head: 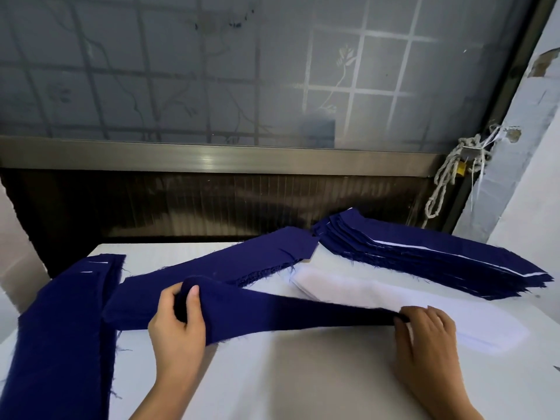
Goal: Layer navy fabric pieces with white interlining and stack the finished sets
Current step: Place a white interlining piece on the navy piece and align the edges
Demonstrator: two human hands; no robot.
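A long navy fabric piece stretches across the table between both hands. My left hand grips its left part, thumb on top and fingers curled under. My right hand pinches its right end low over the white interlining, a long pointed strip lying on the table. Behind it lies a pile of loose navy pieces. At the back right sits a stack of navy pieces with white edges showing between layers. Another stack of navy pieces lies at the left, running toward me.
The white table ends at a dark gap below a metal window sill. A knotted rope hangs at the right beside a pale wall. A white panel stands at the far left edge.
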